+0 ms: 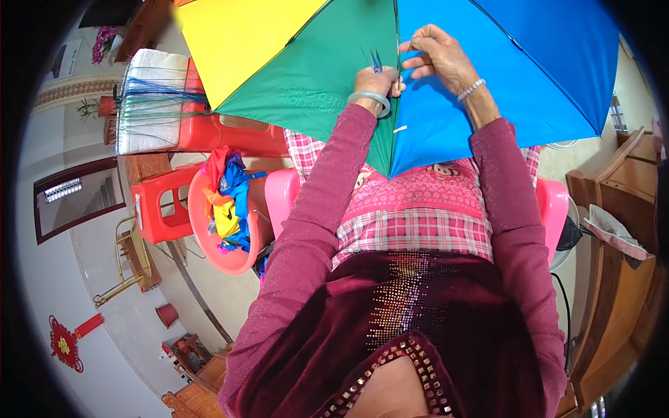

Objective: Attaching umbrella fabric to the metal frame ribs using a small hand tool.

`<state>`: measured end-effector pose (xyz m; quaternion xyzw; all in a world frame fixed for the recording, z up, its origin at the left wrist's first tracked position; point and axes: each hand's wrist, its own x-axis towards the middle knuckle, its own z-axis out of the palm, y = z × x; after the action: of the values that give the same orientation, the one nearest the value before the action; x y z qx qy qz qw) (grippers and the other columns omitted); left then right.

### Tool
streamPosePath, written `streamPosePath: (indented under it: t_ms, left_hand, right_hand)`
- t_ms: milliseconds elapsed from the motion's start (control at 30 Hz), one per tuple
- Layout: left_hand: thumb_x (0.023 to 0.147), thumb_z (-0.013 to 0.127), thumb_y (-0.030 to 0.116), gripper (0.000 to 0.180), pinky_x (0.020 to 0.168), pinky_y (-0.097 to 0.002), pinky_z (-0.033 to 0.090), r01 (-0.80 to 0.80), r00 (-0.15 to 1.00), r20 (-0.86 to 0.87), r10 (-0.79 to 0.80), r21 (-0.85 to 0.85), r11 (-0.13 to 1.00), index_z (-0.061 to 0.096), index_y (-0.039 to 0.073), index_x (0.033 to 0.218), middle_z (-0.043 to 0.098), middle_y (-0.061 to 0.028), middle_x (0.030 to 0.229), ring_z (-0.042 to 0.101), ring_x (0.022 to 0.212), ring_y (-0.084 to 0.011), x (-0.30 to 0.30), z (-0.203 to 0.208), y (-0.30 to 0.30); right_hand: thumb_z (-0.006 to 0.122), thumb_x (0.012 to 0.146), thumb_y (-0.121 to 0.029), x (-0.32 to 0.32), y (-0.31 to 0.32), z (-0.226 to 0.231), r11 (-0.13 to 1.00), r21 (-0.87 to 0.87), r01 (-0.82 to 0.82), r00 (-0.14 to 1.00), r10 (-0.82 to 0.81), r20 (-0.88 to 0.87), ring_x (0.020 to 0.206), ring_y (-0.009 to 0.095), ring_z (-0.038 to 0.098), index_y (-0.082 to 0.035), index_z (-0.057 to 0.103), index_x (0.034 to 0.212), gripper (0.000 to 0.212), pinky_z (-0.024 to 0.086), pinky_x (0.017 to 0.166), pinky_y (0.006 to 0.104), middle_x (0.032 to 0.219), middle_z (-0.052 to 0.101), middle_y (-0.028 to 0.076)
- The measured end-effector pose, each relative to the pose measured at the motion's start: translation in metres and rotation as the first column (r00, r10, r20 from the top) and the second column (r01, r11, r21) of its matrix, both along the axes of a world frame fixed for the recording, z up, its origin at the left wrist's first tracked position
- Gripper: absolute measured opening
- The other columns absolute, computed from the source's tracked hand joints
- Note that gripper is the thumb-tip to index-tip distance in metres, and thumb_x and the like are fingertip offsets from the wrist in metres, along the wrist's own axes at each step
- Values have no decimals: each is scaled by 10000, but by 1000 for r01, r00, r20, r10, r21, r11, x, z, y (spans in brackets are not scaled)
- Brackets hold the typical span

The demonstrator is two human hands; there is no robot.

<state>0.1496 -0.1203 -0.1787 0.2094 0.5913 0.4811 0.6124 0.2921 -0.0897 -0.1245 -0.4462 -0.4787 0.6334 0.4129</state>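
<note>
An open umbrella (pixel 481 104) with yellow, green and blue panels lies over my lap, a pointed edge toward me. My left hand (pixel 377 83), a pale bangle at its wrist, is closed at the seam between green and blue, gripping the dark rib (pixel 397 31) and cloth there. Out of the same hand stick the pointed blades of small thread snips (pixel 376 63). Just right of the rib, my right hand (pixel 440 58) has thumb and forefinger pinched together, the other fingers curled; anything between them is too small to make out. A pale tag (pixel 399 129) hangs below on the seam.
At left, a white foam block (pixel 150 101) wound with blue and green threads rests by a red stool (pixel 230 136). A pink basin (pixel 244 262) nearby holds crumpled coloured cloth (pixel 226 209). Wooden furniture (pixel 613 279) stands at right. A pink plaid apron (pixel 418 233) covers my lap.
</note>
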Motion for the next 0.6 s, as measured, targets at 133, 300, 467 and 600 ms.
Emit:
streamPosePath:
  t_ms: [133,300,467,600]
  left_hand:
    - [731,617,46,111,365,-224,386,212,901,-395,-178,46,976,531,-14,695,573,-95,592,496,417,-118,4,8,-2]
    - [703,655,65,128,363,-227,379,206,872,-453,-186,-5,979,540,12,691,564,-61,550,476,394,-88,-13,22,-6]
    - [685,656,50,117,383,-260,398,259,707,-701,-88,141,955,548,19,717,569,-74,580,500,414,-111,-31,26,-18]
    - [672,660,64,123,430,-290,422,380,486,-869,97,310,871,566,44,748,569,-81,631,541,476,-148,-46,15,-27]
  right_hand:
    - [495,827,-118,-1,1,12,995,100,10,988,6,-156,455,91,471,-33,491,784,95,448,396,239,608,483,27]
    - [485,827,-102,0,-3,34,944,325,58,998,-61,-1,452,80,454,-31,479,773,89,461,412,241,588,457,16]
    - [485,827,-91,-10,-5,44,945,326,17,997,-39,61,463,75,459,-25,483,779,82,472,441,242,591,462,15]
    - [495,828,-101,-21,-9,71,949,317,2,999,-16,41,497,81,484,-23,506,814,80,488,487,240,615,488,24]
